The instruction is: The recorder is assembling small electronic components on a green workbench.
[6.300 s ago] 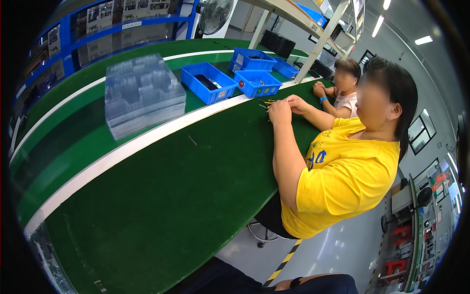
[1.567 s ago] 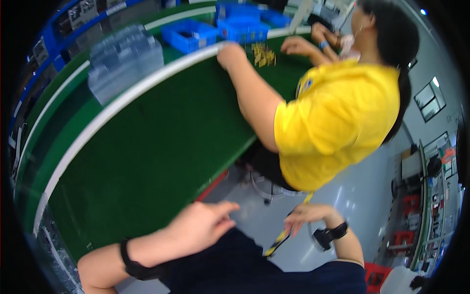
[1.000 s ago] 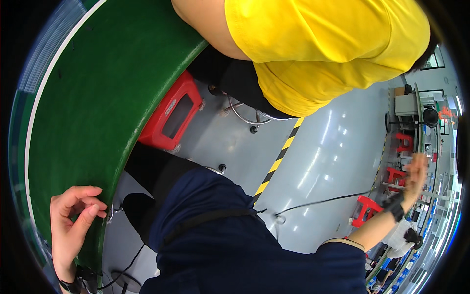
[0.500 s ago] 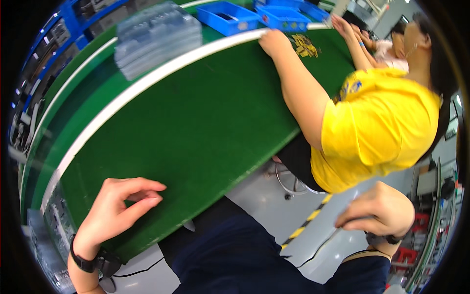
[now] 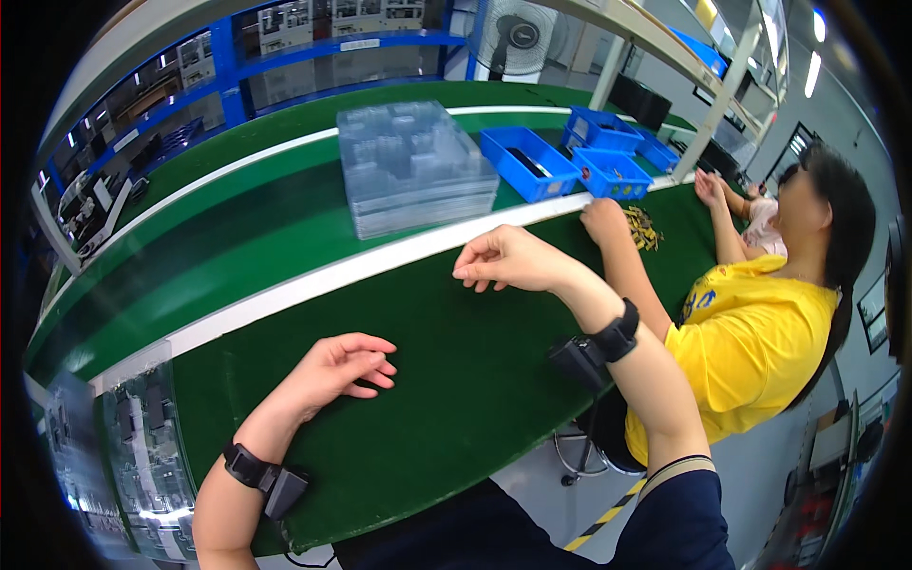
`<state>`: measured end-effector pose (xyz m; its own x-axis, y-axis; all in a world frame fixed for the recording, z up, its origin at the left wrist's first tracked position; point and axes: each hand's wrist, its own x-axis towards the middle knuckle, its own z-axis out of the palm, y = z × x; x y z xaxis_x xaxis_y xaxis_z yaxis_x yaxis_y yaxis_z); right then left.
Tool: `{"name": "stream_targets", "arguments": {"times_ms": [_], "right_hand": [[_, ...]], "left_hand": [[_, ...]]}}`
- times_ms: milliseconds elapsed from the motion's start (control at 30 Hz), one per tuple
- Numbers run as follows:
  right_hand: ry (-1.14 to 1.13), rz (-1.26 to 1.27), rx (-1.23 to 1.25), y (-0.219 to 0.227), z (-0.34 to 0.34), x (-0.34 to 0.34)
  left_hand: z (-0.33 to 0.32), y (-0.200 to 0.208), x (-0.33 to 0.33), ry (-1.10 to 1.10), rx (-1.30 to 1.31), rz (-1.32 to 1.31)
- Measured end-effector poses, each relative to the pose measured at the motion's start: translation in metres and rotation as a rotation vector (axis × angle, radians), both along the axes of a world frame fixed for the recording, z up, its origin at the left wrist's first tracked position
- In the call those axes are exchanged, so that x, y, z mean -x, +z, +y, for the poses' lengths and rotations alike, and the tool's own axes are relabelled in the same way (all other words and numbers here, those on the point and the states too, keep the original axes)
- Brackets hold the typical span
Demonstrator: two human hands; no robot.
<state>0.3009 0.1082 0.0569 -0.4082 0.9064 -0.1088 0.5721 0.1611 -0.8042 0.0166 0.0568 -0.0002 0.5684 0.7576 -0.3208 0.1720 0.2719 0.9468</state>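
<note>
Head camera view: a person's left hand [image 5: 350, 369] and right hand [image 5: 511, 258], fingers loosely bent and grasping nothing visible, extend over a green worktop [image 5: 437, 418]; whether either touches it cannot be told. Near the right hand, a stack of clear plastic trays [image 5: 418, 171] stands beyond a white strip [image 5: 285, 295]. Farther right, a co-worker in yellow [image 5: 750, 337] sits by a pile of small yellow-and-black pieces [image 5: 646, 230], near a blue bin [image 5: 556, 187].
</note>
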Motion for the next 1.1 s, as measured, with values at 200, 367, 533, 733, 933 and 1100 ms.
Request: {"name": "stream_targets", "arguments": {"times_ms": [200, 367, 533, 733, 933, 1100], "right_hand": [[-0.14, -0.651, -0.185, -0.024, 0.035, 0.023], [-0.18, -0.734, -0.156, -0.031, 0.043, 0.043], [0.045, -0.004, 0.372, -0.015, 0.041, 0.045], [0.15, 0.897, 0.402, -0.024, 0.04, 0.108], [0.107, 0.671, -0.011, -0.05, 0.037, 0.154], [0.046, -0.059, -0.893, -0.064, 0.031, 0.141]], "left_hand": [[0.008, -0.003, -0.002, -0.08, 0.049, -0.028], [0.006, 0.003, -0.002, -0.069, 0.009, 0.052], [0.009, 0.002, -0.001, -0.024, 0.02, -0.006], [-0.023, 0.008, -0.026, -0.06, -0.015, -0.322], [-0.052, -0.001, -0.05, -0.058, 0.323, -0.196], [-0.057, -0.002, -0.049, -0.018, 0.279, -0.122]]}}
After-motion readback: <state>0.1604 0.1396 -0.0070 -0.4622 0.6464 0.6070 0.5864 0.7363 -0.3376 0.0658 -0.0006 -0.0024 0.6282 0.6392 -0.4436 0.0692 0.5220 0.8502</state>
